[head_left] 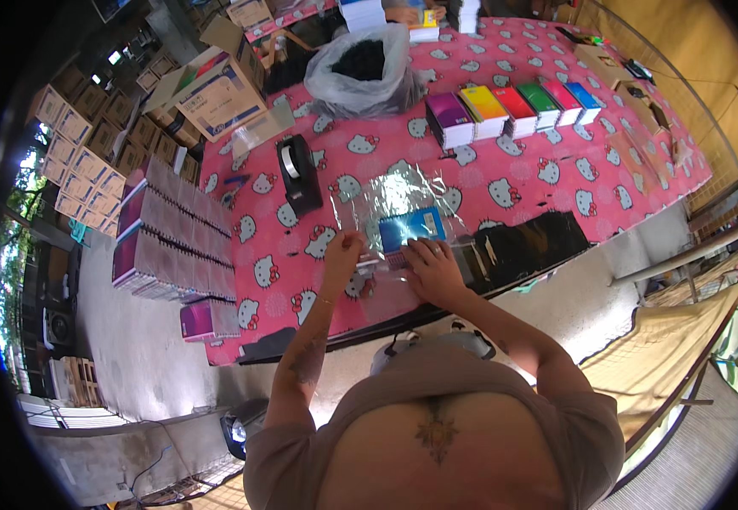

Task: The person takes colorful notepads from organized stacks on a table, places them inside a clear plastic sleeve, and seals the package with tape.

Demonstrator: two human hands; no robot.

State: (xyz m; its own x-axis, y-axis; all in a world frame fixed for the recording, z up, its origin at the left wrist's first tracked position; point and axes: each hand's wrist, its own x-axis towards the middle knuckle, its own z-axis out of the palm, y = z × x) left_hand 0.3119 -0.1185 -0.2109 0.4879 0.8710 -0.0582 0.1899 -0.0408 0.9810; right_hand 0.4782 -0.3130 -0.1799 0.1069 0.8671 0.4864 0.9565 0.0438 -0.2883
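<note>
A small stack of spiral notebooks with a shiny blue cover [411, 228] lies in front of me. Clear plastic film [403, 187] surrounds it and glints in the light. My right hand [433, 267] rests on the near edge of the blue notebook, fingers stretched out over it. To the left of the notebook, the fingers of my left hand [343, 250] are pinched at the edge of the film. A black tape dispenser [299, 174] with a roll of tape stands beyond my left hand.
Notebook stacks in several colours [505, 110] line the table's [505, 191] far right. A plastic-lined bin of dark material [360, 68] stands at the back. Open cardboard box [220, 93] stands far left, tall purple notebook stacks [173, 229] on the left edge. Another person's hands [403, 15] work across.
</note>
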